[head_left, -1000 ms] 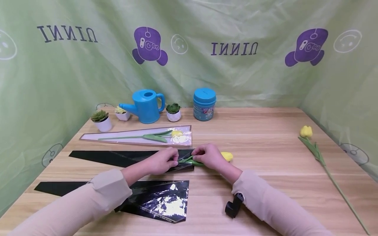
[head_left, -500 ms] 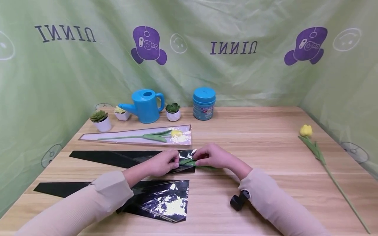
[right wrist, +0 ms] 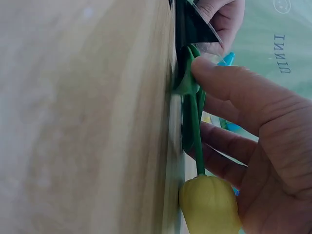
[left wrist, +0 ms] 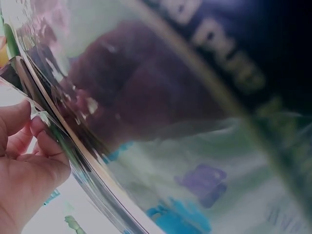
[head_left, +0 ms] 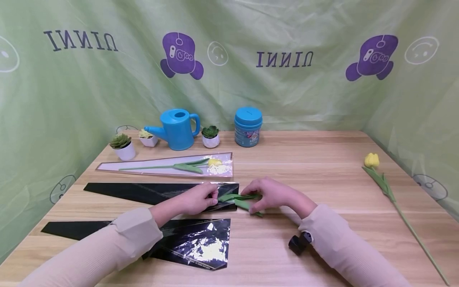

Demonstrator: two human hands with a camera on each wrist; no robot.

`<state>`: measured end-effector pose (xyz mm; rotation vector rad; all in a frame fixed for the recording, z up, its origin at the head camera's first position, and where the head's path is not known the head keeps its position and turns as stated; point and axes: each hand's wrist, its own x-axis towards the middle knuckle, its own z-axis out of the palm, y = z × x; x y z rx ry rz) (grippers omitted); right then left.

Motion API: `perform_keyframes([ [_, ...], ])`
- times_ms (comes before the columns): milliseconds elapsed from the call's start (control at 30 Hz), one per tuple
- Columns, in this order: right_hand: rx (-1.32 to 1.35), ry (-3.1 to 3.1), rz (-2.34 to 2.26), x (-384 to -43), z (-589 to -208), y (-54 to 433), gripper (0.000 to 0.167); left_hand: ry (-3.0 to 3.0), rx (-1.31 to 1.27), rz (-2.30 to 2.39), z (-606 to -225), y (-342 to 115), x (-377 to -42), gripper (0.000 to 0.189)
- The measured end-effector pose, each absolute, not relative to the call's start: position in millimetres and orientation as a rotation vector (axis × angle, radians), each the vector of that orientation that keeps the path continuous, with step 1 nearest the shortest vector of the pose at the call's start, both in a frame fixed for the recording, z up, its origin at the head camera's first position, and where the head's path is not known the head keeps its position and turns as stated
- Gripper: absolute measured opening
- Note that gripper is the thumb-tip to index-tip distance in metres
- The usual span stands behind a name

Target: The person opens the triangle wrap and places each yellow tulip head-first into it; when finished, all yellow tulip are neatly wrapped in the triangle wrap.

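My left hand [head_left: 196,198] pinches the open end of a black flower sleeve [head_left: 143,190] with a clear front. In the left wrist view its thumb and fingertips meet at the edge of the film [left wrist: 80,141]. A yellow artificial tulip [right wrist: 209,202] lies with its stem end inside that sleeve and its green leaves [head_left: 238,197] at the mouth. My right hand [head_left: 274,194] is around the leaves and stem, thumb on one side and fingers on the other. From the head view the right hand hides the tulip's yellow bloom.
A second black sleeve [head_left: 201,243] lies in front, partly under the left forearm. Behind is a sleeved tulip [head_left: 188,167]; a loose tulip [head_left: 385,187] lies far right. A blue watering can [head_left: 176,129], a blue jar [head_left: 248,126] and small potted succulents [head_left: 210,137] stand at the back.
My right hand has shifted to the right, from the sleeve's mouth out along the tulip's leaves, and its thumb and fingers have spread wider. The left hand keeps its place on the sleeve.
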<state>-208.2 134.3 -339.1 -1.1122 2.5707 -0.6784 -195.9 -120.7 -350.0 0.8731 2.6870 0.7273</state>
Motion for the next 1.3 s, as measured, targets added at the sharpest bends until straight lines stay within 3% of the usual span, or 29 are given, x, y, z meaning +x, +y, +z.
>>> perform_keyframes([
  [400,-1.087,2.706,-0.658,-206.4,-346.8,130.7,0.028,2.680,0.878,0.753,-347.0,-121.5,-193.9,0.016],
  [1300,-1.127,2.777,-0.770,-208.0,-347.3,100.7,0.020,2.734,0.964,0.767,-342.8,-123.6,-192.1,0.018],
])
